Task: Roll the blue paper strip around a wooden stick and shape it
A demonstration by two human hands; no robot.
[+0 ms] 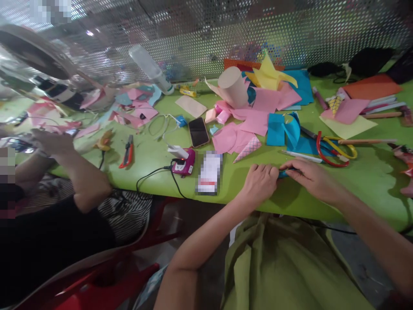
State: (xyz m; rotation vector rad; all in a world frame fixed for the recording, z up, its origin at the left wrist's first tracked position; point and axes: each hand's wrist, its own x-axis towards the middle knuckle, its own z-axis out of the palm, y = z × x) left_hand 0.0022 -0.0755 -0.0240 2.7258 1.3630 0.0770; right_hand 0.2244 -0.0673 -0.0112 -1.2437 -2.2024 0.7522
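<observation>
In the head view, left of the metal scissors with red and yellow handles (318, 146), the right hand (303, 172) pinches a small, narrow blue piece (283, 174). The left hand (260, 181) curls against it, grip hidden; farther left of the scissors lies a crisscross-lined pink cone (248, 149).

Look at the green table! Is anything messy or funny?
Yes: the pink paper lies in a messy heap, with sheets overlapping at different angles. I see nothing spilled. The small blue piece is partly hidden by fingers.
</observation>
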